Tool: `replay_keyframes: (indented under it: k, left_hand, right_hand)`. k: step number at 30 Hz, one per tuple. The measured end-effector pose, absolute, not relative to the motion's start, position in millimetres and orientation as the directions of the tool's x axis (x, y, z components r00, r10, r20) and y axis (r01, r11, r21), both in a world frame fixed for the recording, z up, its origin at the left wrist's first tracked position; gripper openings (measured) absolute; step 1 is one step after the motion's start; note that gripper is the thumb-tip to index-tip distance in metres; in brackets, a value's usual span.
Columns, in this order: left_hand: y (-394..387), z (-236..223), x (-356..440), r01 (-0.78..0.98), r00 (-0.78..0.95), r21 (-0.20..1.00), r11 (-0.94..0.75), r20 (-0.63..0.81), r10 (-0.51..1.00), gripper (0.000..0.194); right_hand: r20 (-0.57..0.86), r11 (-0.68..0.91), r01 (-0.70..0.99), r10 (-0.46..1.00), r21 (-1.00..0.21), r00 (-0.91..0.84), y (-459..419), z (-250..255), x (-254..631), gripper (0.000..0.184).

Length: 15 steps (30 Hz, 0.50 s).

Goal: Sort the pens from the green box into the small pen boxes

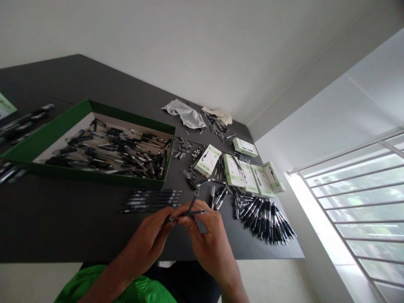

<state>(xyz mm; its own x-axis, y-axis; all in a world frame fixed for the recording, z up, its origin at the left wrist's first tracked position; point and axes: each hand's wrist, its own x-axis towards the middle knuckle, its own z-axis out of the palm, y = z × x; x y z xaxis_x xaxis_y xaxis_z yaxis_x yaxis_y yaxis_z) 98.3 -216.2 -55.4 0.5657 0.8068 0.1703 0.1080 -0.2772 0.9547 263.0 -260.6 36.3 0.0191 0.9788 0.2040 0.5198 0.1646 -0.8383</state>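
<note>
My left hand (147,240) and my right hand (205,237) meet above the table's near edge. Between their fingers are thin black pen parts (189,213), one lying across and one angled away from me. The fingertips hide where the parts meet. Just beyond my hands, a neat row of assembled black pens (150,201) lies on the dark table (63,223). To the right is a dense fan of black-and-silver pens (261,221). Neither hand touches these.
A green open box (47,130) full of loose pens and parts stands at the left. Several small white-green cartons (208,160) sit beyond the pens, with scattered metal pen parts (183,148) and a grey cloth (184,114). The table ends at a wall and a barred window (356,210).
</note>
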Motion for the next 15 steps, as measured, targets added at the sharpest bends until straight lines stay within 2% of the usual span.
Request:
replay_keyframes:
  k: [3, 6, 9, 12, 15]
  left_hand:
    - [-215.7, -52.0, 99.4, 0.134, 0.477, 0.957, -0.256, 0.164, 0.863, 0.029]
    - [-215.2, -47.9, 100.3, 0.150, 0.442, 0.960, -0.237, 0.149, 0.884, 0.030]
    - [-214.3, -46.6, 100.8, 0.158, 0.451, 0.959, -0.235, 0.142, 0.881, 0.029]
    - [-213.2, -46.8, 101.4, 0.147, 0.460, 0.959, -0.244, 0.152, 0.875, 0.030]
    - [-213.4, -46.7, 101.9, 0.126, 0.481, 0.957, -0.262, 0.172, 0.860, 0.032]
  right_hand:
    - [0.236, 0.133, 0.460, 0.956, -0.878, 0.174, -254.1, 29.0, 260.1, 0.024]
    - [0.221, 0.137, 0.255, 0.915, -0.957, 0.338, -255.0, 20.4, 255.7, 0.022]
    - [0.209, 0.170, 0.145, 0.922, -0.975, 0.327, -260.8, 16.9, 248.4, 0.007]
    - [0.268, 0.221, 0.191, 0.923, -0.957, 0.275, -264.1, 18.4, 238.9, 0.008]
    - [0.289, 0.257, 0.140, 0.909, -0.956, 0.301, -261.8, 19.9, 231.5, 0.007]
